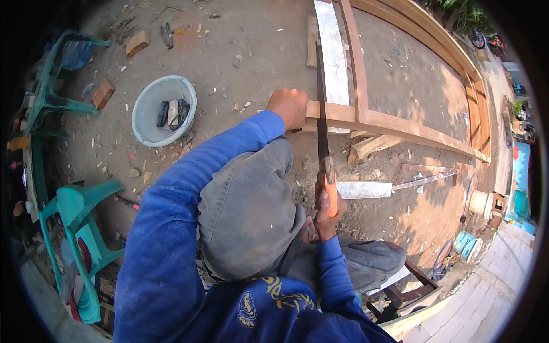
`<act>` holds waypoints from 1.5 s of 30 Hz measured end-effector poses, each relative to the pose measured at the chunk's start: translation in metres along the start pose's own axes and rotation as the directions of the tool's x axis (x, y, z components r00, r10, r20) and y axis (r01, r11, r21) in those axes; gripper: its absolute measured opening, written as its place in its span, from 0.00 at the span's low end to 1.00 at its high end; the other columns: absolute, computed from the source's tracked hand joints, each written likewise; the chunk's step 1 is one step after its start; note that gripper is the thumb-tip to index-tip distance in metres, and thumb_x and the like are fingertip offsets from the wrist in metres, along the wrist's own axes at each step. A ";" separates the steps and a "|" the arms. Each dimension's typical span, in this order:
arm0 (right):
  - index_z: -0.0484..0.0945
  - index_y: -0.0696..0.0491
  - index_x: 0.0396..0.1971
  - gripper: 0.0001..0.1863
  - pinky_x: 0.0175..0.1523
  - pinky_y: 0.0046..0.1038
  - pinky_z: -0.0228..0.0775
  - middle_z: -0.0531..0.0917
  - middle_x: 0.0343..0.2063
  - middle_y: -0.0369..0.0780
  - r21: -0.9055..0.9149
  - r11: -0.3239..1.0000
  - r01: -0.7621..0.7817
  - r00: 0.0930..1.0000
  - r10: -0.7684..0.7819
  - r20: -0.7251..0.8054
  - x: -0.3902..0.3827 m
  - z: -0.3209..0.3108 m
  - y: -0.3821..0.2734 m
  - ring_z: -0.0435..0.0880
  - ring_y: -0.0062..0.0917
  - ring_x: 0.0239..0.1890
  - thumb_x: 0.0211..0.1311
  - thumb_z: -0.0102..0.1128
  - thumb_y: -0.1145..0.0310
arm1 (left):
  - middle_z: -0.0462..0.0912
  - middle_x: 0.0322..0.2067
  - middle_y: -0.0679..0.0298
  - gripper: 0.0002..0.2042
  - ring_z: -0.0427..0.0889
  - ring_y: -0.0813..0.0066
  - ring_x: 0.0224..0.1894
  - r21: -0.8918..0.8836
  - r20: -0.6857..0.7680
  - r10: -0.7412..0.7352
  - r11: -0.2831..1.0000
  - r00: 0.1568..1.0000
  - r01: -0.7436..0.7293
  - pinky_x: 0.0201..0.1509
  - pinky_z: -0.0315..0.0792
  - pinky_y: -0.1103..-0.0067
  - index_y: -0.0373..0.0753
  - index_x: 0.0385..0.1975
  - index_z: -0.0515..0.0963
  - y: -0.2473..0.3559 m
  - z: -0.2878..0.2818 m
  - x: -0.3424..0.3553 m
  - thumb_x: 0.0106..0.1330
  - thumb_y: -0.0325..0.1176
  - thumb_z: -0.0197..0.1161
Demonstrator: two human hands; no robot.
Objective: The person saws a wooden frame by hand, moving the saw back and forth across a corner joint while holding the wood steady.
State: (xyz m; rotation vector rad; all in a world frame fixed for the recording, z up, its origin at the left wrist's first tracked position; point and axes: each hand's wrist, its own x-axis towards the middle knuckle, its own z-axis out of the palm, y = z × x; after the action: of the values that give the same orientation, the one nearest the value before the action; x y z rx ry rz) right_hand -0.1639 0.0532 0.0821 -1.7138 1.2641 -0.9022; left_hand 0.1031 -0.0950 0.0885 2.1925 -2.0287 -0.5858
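Note:
My right hand [329, 207] is wrapped round the orange handle of a handsaw [323, 137]. Its dark blade points away from me and lies across a wooden frame's rail [337, 112], close to the rail's left end. That end is gripped by my left hand [289, 108], its fingers closed on the wood just left of the blade. The light brown frame [423, 134] stretches off to the right, with a crosspiece [355, 63] running away from me. Under the rail a whitish board [334, 57] lies on the ground. My bent knee in grey trousers is beside the left forearm.
Left of me stands a pale basin [137, 123] with tools in it. Green plastic chairs [86, 200] line the left side. Brick pieces [137, 43] lie on the dirt ground. A split log [374, 146], a short whitish board [366, 190] and a metal square [429, 177] are at right.

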 end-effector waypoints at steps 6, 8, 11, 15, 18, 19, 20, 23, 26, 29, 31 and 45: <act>0.83 0.61 0.42 0.18 0.32 0.29 0.68 0.79 0.23 0.39 0.158 0.978 -0.134 0.989 0.143 -0.047 0.043 0.020 -0.014 0.76 0.23 0.25 0.70 0.57 0.60 | 0.87 0.37 0.49 0.20 0.88 0.48 0.43 -0.039 0.002 0.045 0.998 0.999 -0.045 0.47 0.82 0.61 0.38 0.39 0.83 -0.003 0.006 0.001 0.48 0.41 0.76; 0.83 0.63 0.46 0.25 0.30 0.25 0.67 0.82 0.25 0.37 -0.058 0.995 -0.077 0.997 0.076 -0.012 -0.019 -0.005 -0.027 0.76 0.19 0.26 0.71 0.55 0.53 | 0.87 0.38 0.49 0.19 0.88 0.47 0.43 -0.030 0.007 0.039 0.999 0.999 -0.039 0.47 0.82 0.61 0.38 0.39 0.83 -0.006 0.005 -0.003 0.49 0.40 0.75; 0.82 0.66 0.51 0.27 0.39 0.23 0.73 0.88 0.34 0.43 -0.082 0.992 -0.091 0.994 0.096 0.058 -0.104 -0.053 -0.056 0.83 0.20 0.33 0.72 0.53 0.55 | 0.87 0.38 0.48 0.20 0.88 0.47 0.44 -0.056 0.020 0.020 0.998 1.000 -0.019 0.47 0.82 0.61 0.38 0.40 0.83 -0.010 -0.004 -0.009 0.49 0.40 0.75; 0.82 0.66 0.50 0.26 0.36 0.22 0.72 0.87 0.30 0.41 0.024 0.997 0.079 0.995 -0.077 -0.067 -0.033 -0.009 0.001 0.82 0.19 0.31 0.72 0.53 0.56 | 0.87 0.37 0.49 0.20 0.88 0.48 0.44 -0.007 -0.011 0.006 1.000 1.000 -0.006 0.48 0.82 0.61 0.38 0.40 0.83 -0.002 -0.001 -0.001 0.49 0.41 0.76; 0.83 0.62 0.41 0.22 0.27 0.24 0.61 0.77 0.22 0.31 0.011 0.998 0.056 0.997 -0.056 -0.050 0.047 0.019 0.025 0.70 0.16 0.22 0.72 0.55 0.55 | 0.88 0.37 0.49 0.20 0.88 0.48 0.44 -0.033 0.013 0.037 0.999 0.999 -0.036 0.49 0.82 0.62 0.38 0.40 0.83 0.015 0.003 0.006 0.49 0.41 0.76; 0.83 0.62 0.45 0.21 0.28 0.25 0.64 0.77 0.21 0.33 0.080 0.997 0.015 0.999 -0.011 -0.042 0.051 0.027 0.020 0.71 0.18 0.22 0.71 0.56 0.57 | 0.88 0.37 0.49 0.20 0.88 0.48 0.45 -0.029 0.014 0.030 0.999 0.999 -0.029 0.49 0.82 0.62 0.38 0.39 0.83 0.011 0.003 0.003 0.49 0.41 0.76; 0.84 0.61 0.49 0.20 0.30 0.26 0.66 0.76 0.19 0.35 0.146 0.989 -0.029 0.999 0.035 -0.035 0.052 0.031 0.014 0.73 0.20 0.22 0.70 0.57 0.59 | 0.88 0.38 0.49 0.20 0.88 0.48 0.45 -0.027 0.016 0.027 0.999 1.000 -0.027 0.49 0.82 0.62 0.38 0.39 0.83 0.007 0.002 0.001 0.49 0.41 0.76; 0.83 0.63 0.49 0.23 0.34 0.26 0.70 0.80 0.22 0.38 0.110 0.964 -0.241 0.970 0.243 -0.005 -0.010 0.005 -0.027 0.78 0.21 0.26 0.69 0.57 0.57 | 0.88 0.38 0.49 0.19 0.88 0.48 0.45 -0.016 0.058 0.025 1.000 0.998 -0.024 0.49 0.82 0.61 0.37 0.39 0.83 -0.006 -0.003 -0.001 0.49 0.41 0.76; 0.82 0.64 0.52 0.28 0.34 0.21 0.70 0.85 0.29 0.38 0.040 0.981 -0.187 0.982 0.186 0.042 -0.088 -0.042 -0.039 0.78 0.17 0.28 0.70 0.56 0.52 | 0.88 0.39 0.47 0.11 0.88 0.46 0.45 -0.062 0.017 0.022 0.998 1.000 -0.021 0.50 0.82 0.63 0.36 0.36 0.86 -0.004 -0.009 -0.007 0.54 0.31 0.66; 0.82 0.65 0.52 0.29 0.35 0.20 0.70 0.86 0.32 0.40 -0.079 0.994 -0.073 0.994 0.078 0.071 -0.109 -0.054 -0.035 0.78 0.16 0.29 0.70 0.54 0.51 | 0.87 0.39 0.47 0.19 0.88 0.48 0.45 -0.026 -0.012 0.015 1.000 1.000 -0.015 0.47 0.82 0.61 0.37 0.39 0.83 -0.006 -0.004 -0.008 0.49 0.40 0.75; 0.83 0.64 0.48 0.27 0.31 0.24 0.68 0.84 0.26 0.39 0.008 0.999 -0.038 0.999 0.038 0.021 -0.056 -0.023 0.000 0.78 0.19 0.26 0.70 0.53 0.52 | 0.87 0.39 0.47 0.19 0.88 0.48 0.45 -0.002 -0.006 0.014 1.000 1.000 -0.014 0.47 0.82 0.60 0.37 0.39 0.83 -0.003 -0.002 -0.004 0.49 0.40 0.75; 0.81 0.67 0.53 0.32 0.41 0.25 0.77 0.87 0.35 0.44 -0.049 0.994 -0.099 0.992 0.102 0.070 -0.108 -0.052 -0.048 0.84 0.22 0.34 0.72 0.51 0.49 | 0.88 0.38 0.46 0.11 0.89 0.47 0.44 -0.064 0.035 -0.001 0.998 0.999 0.003 0.48 0.83 0.61 0.36 0.36 0.87 -0.004 -0.010 -0.015 0.53 0.29 0.65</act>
State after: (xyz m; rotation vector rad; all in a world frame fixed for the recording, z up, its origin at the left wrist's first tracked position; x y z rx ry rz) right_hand -0.2177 0.1558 0.1388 -1.6867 1.3187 -0.7513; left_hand 0.1098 -0.0814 0.0991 2.1628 -1.9953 -0.6839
